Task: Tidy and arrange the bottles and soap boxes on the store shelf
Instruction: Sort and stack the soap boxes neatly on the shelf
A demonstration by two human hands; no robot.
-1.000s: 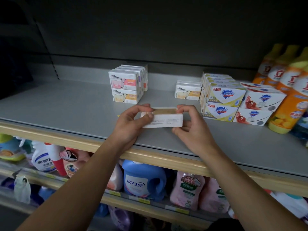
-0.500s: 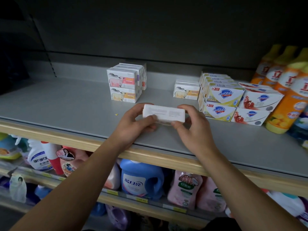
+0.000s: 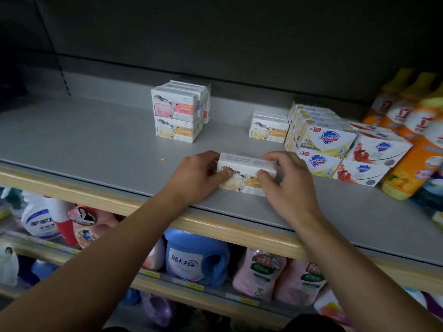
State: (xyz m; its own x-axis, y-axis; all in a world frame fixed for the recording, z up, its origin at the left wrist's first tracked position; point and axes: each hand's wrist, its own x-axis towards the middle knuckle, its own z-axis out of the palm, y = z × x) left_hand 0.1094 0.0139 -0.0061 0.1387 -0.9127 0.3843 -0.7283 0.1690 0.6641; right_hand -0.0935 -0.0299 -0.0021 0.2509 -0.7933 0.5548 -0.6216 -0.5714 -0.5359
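Soap box point(image 3: 242, 173) held on grey shelf point(image 3: 96, 144) by both hands.

The box is gripped at its ends: left hand point(image 3: 199, 176) at 9 o'clock, right hand point(image 3: 287, 185) at 3 o'clock, fingers curled over the top, thumbs pressed on the front face. The box stands on the shelf near the front edge. At 12 o'clock, a sheep-box stack point(image 3: 179, 111) is seen, two high, several rows deep; the exact count cannot be told. At 1 o'clock, one low sheep box point(image 3: 268, 128) is placed. At 2 o'clock, Safeguard boxes point(image 3: 330, 149) are stacked in two layers; four fronts are visible. At 3 o'clock, four orange bottles point(image 3: 412, 144) are lined up. One yellow scrap point(image 3: 163, 159) lies at 10 o'clock. Detergent jugs point(image 3: 196, 257) fill the lower shelf. A dark back panel is fitted behind.
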